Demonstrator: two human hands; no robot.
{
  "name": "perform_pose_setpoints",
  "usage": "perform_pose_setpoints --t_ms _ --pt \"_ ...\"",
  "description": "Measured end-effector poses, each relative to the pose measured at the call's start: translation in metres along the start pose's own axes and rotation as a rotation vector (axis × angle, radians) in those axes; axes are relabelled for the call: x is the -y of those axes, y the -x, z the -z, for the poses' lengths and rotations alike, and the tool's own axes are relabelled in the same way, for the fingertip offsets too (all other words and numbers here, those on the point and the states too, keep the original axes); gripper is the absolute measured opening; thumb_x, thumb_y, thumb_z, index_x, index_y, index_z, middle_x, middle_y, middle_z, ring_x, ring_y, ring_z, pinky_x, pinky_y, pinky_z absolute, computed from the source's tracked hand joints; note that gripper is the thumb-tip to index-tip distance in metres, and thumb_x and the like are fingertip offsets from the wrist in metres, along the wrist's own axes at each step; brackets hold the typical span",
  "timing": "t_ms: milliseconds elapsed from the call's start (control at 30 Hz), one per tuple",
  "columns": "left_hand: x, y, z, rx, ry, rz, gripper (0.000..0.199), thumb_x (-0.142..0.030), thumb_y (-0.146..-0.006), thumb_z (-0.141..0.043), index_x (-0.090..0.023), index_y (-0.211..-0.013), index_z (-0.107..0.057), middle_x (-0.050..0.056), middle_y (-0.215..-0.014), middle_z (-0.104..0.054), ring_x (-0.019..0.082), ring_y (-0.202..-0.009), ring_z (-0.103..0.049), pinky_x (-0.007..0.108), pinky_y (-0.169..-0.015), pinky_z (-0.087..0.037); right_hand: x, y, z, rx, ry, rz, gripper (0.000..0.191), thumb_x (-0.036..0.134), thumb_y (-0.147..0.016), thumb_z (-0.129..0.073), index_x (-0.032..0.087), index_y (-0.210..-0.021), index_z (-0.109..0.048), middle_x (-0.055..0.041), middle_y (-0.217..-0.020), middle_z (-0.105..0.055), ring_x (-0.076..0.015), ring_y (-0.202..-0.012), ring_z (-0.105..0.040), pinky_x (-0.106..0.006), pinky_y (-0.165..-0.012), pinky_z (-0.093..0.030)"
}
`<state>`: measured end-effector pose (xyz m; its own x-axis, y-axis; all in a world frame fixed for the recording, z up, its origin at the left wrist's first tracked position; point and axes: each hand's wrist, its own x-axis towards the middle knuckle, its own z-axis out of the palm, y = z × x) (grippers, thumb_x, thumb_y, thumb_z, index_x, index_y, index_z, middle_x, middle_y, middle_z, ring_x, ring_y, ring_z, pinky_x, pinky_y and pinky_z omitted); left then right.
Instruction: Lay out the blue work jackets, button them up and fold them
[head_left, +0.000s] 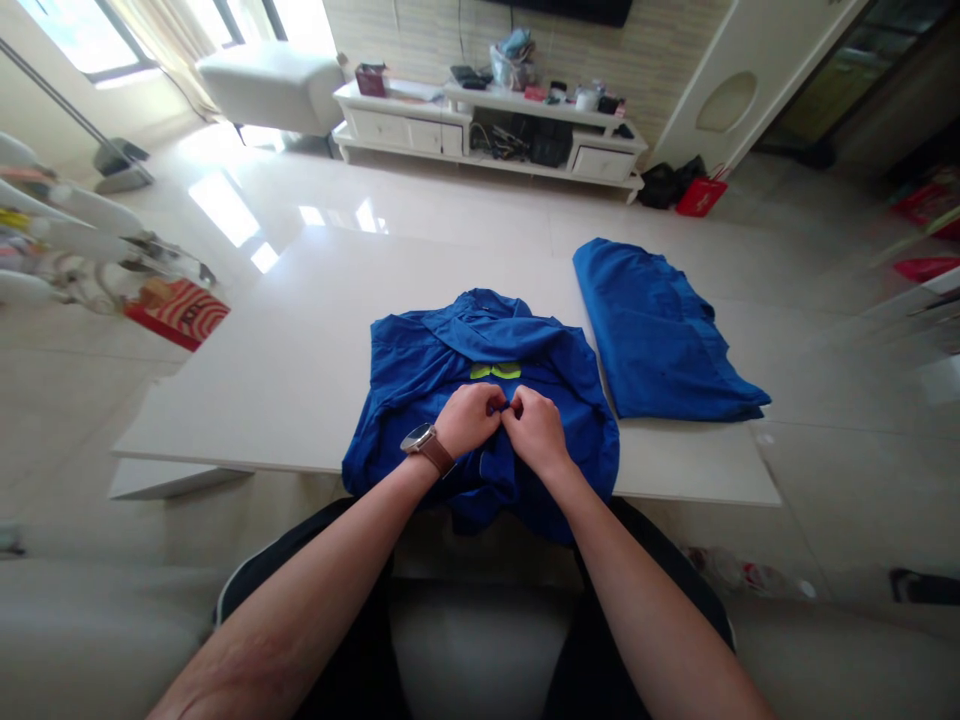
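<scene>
A blue garment (405,370) with a collar and yellow-green strips lies spread at the front edge of the white table, part of it hanging over. My left hand (469,418), with a watch (427,446) on its wrist, pinches the cloth near the middle of the garment. Close beside it on the right, my right hand (534,425) is also closed on the cloth, the fingertips of both hands nearly touching. To the right, a second blue garment (660,340) lies folded flat on the table.
The white table (247,390) reaches left and away from me. Beyond it stands a white low cabinet (435,130) with small items on top. A red patterned box (184,312) is at the left, and bottles (750,577) lie on the floor at the right.
</scene>
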<state>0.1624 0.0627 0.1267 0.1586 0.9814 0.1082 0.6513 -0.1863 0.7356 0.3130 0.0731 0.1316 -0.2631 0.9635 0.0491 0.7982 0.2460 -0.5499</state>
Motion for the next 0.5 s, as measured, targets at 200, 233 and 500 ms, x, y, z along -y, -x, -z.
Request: perform_pose_setpoints --t_ms 200,233,500 --pt "-0.0016 0.0002 0.0001 -0.025 -0.004 0.012 0.009 -0.014 -0.075 -0.062 -0.017 -0.077 -0.07 0.003 -0.075 -0.071 0.015 -0.067 -0.061 0.024 -0.063 -0.045 0.0 0.0015 0.0 -0.019 -0.035 -0.016 0.008 0.016 -0.085 -0.051 0.023 -0.079 -0.052 -0.0013 -0.077 -0.062 -0.0176 -0.074 -0.056 -0.028 -0.066 -0.028" --pt "-0.0018 0.0001 0.0001 -0.023 -0.002 0.017 0.009 -0.014 -0.075 -0.062 -0.017 -0.077 -0.07 0.003 -0.075 -0.071 0.015 -0.067 -0.061 0.024 -0.063 -0.045 0.0 0.0016 -0.0003 -0.018 -0.034 -0.021 0.008 0.016 -0.085 -0.05 0.023 -0.08 -0.052 -0.0012 -0.077 -0.062 -0.0177 -0.073 -0.056 -0.028 -0.066 -0.028" --pt "-0.0016 0.0005 0.0001 -0.028 0.01 0.035 0.006 -0.017 -0.075 -0.064 -0.017 -0.075 -0.071 0.004 -0.076 -0.073 0.015 -0.068 -0.063 0.024 -0.064 -0.045 0.0033 0.0017 0.0006 0.001 0.004 -0.06 0.009 0.017 -0.089 -0.049 0.022 -0.087 -0.056 -0.0033 -0.084 -0.066 -0.0198 -0.08 -0.06 -0.028 -0.067 -0.031"
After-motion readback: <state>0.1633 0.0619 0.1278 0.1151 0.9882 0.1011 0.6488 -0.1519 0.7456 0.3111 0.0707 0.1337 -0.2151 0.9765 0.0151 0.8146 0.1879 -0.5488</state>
